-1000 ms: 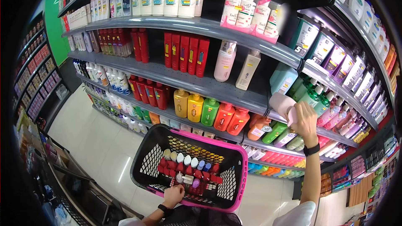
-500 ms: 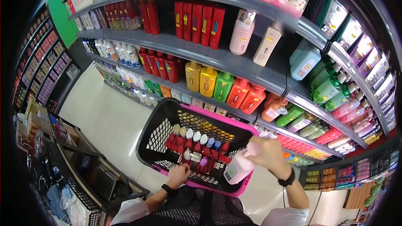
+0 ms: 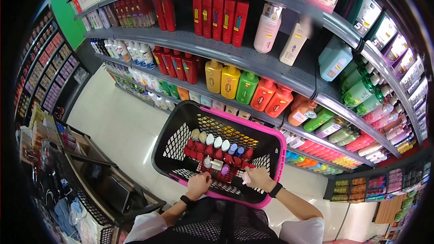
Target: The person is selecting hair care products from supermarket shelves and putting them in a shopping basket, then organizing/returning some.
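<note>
A black basket with a pink rim (image 3: 281, 153) stands below the shelves. Inside it are several red packages (image 3: 194, 152), bottles with white caps (image 3: 218, 142), blue-capped bottles (image 3: 239, 152) and a purple-topped item (image 3: 225, 169). My right hand (image 3: 260, 179) reaches into the basket's right side, its fingers closed round the top of a pale pink pump bottle (image 3: 246, 177); the bottle's body is mostly hidden. My left hand (image 3: 198, 185) is at the near rim with curled fingers; whatever they may hold is hidden.
Curved shelves (image 3: 253, 58) carry red boxes (image 3: 217, 18), a pink bottle (image 3: 267, 31), a cream bottle (image 3: 291, 47) and colourful pump bottles (image 3: 247, 88). A blue bottle (image 3: 335, 58) stands farther right. At the left is a cart or rack (image 3: 108, 190) near the tiled floor (image 3: 117, 113).
My right hand has moved left and down into the basket with the pale pink bottle, which was tilted over the right rim. My left hand has shifted slightly right.
</note>
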Motion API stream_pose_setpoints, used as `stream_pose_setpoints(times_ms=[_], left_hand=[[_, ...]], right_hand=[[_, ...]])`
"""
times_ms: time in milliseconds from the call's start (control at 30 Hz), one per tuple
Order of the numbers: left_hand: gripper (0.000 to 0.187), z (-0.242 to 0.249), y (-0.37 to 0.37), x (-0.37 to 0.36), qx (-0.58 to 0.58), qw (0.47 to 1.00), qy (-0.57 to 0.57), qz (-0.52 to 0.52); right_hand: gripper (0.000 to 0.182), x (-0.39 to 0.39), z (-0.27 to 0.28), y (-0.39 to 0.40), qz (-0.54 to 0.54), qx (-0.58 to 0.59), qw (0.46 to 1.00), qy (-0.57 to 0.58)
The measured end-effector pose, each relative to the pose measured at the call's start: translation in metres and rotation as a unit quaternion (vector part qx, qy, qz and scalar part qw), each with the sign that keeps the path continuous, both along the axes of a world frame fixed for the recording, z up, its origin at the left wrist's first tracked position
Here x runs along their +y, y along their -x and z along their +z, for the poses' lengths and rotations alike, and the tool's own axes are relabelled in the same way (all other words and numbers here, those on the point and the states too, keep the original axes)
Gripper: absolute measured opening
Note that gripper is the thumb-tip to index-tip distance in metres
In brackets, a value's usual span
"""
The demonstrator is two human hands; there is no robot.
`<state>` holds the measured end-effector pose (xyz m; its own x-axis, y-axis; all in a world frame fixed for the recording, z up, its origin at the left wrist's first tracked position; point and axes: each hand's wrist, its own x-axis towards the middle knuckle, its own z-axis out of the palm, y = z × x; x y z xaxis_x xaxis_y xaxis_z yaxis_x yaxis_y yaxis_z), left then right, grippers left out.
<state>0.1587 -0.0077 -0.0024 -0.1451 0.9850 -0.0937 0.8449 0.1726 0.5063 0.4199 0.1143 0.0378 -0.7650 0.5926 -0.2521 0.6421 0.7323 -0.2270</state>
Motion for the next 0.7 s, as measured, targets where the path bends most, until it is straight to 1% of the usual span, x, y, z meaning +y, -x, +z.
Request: stream_pose_setpoints(times_ms=[67, 133, 200, 267, 300, 400, 467, 500, 567, 600, 667, 700], left_hand=[[0.008, -0.001, 0.000, -0.001, -0.009, 1.000, -0.001, -0.004], [0.008, -0.003, 0.001, 0.000, -0.017, 1.000, -0.020, 0.003], [0.010, 0.000, 0.002, 0.001, -0.016, 1.000, -0.016, -0.002], [0.012, 0.004, 0.000, -0.003, -0.014, 1.000, -0.009, -0.006], [0.011, 0.005, -0.001, -0.003, -0.018, 1.000, -0.018, -0.007], [0.010, 0.010, -0.001, 0.000, -0.021, 0.999, -0.026, -0.012], [0.010, 0.013, -0.001, 0.000, -0.027, 0.999, -0.023, -0.012], [0.010, 0.009, -0.001, 0.000, -0.026, 0.999, -0.024, -0.014], [0.007, 0.001, 0.000, -0.001, -0.022, 0.998, -0.064, -0.009], [0.007, 0.005, 0.000, -0.001, -0.022, 0.998, -0.064, -0.010], [0.010, 0.013, -0.001, 0.000, -0.037, 0.998, -0.047, -0.008], [0.010, 0.012, -0.001, -0.001, -0.030, 0.998, -0.046, -0.007]], right_hand=[[0.056, 0.004, -0.001, 0.003, -0.014, -0.011, 1.000, 0.008], [0.059, 0.007, -0.011, 0.004, -0.051, -0.040, 0.998, 0.023], [0.062, 0.010, -0.032, 0.002, -0.059, -0.053, 0.997, 0.026], [0.062, 0.010, -0.051, 0.004, -0.108, -0.053, 0.991, 0.064], [0.064, 0.012, -0.060, 0.009, -0.128, -0.098, 0.984, 0.080], [0.068, 0.014, -0.090, 0.031, -0.132, -0.125, 0.979, 0.094], [0.067, 0.013, -0.119, 0.037, -0.144, -0.103, 0.982, 0.068], [0.068, 0.013, -0.126, 0.040, -0.149, -0.107, 0.980, 0.073], [0.068, 0.013, -0.142, 0.045, -0.157, -0.112, 0.978, 0.076], [0.068, 0.012, -0.146, 0.046, -0.158, -0.111, 0.978, 0.075], [0.069, 0.015, -0.153, 0.047, -0.153, -0.152, 0.973, 0.081], [0.069, 0.015, -0.164, 0.045, -0.161, -0.155, 0.972, 0.071]])
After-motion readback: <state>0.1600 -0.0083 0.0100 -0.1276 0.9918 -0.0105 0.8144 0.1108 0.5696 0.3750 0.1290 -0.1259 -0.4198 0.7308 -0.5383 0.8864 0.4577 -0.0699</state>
